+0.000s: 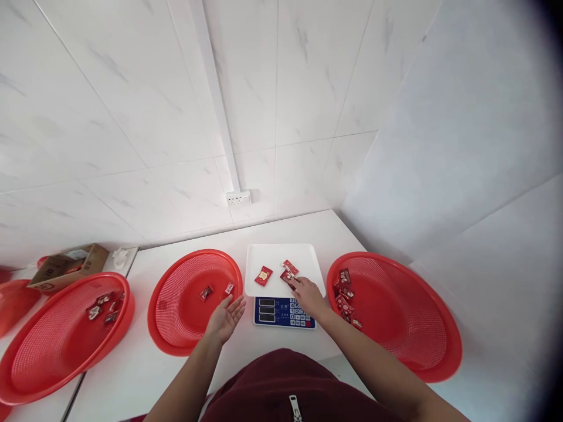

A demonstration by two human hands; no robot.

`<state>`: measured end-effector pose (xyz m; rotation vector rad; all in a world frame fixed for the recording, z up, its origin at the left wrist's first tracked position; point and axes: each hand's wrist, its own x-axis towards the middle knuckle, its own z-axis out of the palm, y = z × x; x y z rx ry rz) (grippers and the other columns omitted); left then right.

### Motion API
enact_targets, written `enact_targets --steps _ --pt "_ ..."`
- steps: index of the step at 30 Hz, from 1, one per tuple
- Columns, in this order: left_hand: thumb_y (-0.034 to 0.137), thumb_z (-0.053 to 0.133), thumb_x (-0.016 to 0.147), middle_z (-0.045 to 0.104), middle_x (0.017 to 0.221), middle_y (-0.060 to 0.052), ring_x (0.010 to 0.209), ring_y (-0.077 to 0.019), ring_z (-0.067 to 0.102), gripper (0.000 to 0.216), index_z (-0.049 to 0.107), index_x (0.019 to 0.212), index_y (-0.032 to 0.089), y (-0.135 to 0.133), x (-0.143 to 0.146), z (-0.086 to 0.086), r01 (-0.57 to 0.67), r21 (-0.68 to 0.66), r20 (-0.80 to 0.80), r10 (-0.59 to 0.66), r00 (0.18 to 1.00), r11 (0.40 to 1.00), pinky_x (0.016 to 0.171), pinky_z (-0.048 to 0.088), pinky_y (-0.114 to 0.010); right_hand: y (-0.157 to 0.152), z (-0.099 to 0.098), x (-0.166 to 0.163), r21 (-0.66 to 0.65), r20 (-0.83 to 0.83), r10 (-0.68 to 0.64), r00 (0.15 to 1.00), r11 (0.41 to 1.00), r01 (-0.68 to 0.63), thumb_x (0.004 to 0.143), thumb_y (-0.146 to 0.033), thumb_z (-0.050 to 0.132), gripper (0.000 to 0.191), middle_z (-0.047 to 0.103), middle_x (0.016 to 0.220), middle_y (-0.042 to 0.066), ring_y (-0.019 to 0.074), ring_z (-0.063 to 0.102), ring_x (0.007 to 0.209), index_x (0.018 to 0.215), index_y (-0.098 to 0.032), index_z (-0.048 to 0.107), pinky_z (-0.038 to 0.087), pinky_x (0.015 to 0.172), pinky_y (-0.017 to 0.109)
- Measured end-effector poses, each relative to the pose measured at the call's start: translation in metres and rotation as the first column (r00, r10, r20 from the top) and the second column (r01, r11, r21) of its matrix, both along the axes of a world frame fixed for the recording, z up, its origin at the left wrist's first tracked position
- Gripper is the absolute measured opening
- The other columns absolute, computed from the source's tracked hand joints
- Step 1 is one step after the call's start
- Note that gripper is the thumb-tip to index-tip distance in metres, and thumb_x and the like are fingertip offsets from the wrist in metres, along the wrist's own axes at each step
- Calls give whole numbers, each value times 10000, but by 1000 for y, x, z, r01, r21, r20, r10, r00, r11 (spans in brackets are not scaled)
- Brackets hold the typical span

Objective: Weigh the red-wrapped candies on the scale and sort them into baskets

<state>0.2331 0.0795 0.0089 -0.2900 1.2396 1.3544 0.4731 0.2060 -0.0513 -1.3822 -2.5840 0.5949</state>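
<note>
My right hand (308,295) is over the white pan (275,288) of a weighing scale, its fingertips pinched on a small dark red packet (288,278). A second red packet (290,266) lies right behind that one, and another, with a gold print (263,276), lies to its left on the pan. Held palm up with fingers spread, my left hand (225,320) is by the right rim of the middle red basket (165,334) and holds nothing. Inside that basket are two small packets, a dark one (206,292) and a red one (229,288).
The scale's blue keypad panel (281,320) faces me. At right, a red basket (409,316) has several packets along its left side. A tilted red basket (44,357) with several packets stands at left, before a cardboard box (73,266). A socket (238,198) is on the tiled wall.
</note>
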Motion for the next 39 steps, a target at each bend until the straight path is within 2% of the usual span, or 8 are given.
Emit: enact_targets --steps 11,15,19,24,29,32,35,39 --pt "179 582 796 662 993 -120 798 -170 671 159 566 946 130 4 21 9 147 6 -19 -147 989 989 731 528 -259 9 -4 -10 -31 -88 -116 989 993 113 781 -123 410 201 586 908 58 200 536 874 805 -187 599 407 760 296" --pt "218 591 798 662 972 -121 759 -153 665 211 546 982 126 2 31 10 252 23 -40 -251 967 967 743 513 -262 5 0 -15 -123 -307 -172 936 982 140 759 -101 385 197 550 881 38 159 542 774 761 -193 558 436 702 278" --pt "268 647 763 668 917 -96 724 -142 656 277 537 989 152 4 41 14 349 67 -98 -342 935 935 734 506 -265 -15 24 -33 -85 -523 -19 852 996 -30 747 -61 403 186 539 802 24 149 531 765 722 -194 531 444 718 272" --pt "279 602 798 667 809 -62 707 -133 651 150 576 869 149 8 46 18 372 164 -101 -360 928 914 727 506 -251 -47 50 -53 102 -430 358 829 931 -349 768 -55 428 211 571 834 40 153 515 797 733 -192 586 435 732 268" --pt "101 562 799 673 748 -64 642 -130 654 63 577 851 134 9 32 12 157 106 -95 -147 985 982 663 534 -239 -44 44 -50 140 -361 457 813 888 -438 784 -90 449 245 606 978 56 168 524 930 896 -208 631 429 842 307" --pt "78 519 818 672 728 -74 634 -132 657 115 581 908 111 6 12 7 -82 29 -59 84 995 996 632 550 -218 -23 31 -37 82 -244 268 932 963 -255 803 -122 443 321 546 1188 93 204 476 1109 1066 -201 608 383 945 360" --pt "120 457 863 664 742 -73 689 -137 668 164 553 995 106 0 -9 5 -194 12 -46 194 980 981 650 562 -208 1 15 -23 33 -31 45 999 998 -44 825 -189 462 400 385 1376 129 278 310 1283 1219 -194 529 300 1012 445" --pt "143 460 864 649 975 -131 854 -188 670 247 491 1108 126 -9 -23 7 -300 -2 -22 300 954 954 660 576 -232 20 1 -12 -14 118 -3 993 1000 4 842 -256 467 446 271 1452 110 318 178 1344 1288 -249 455 236 1020 518"
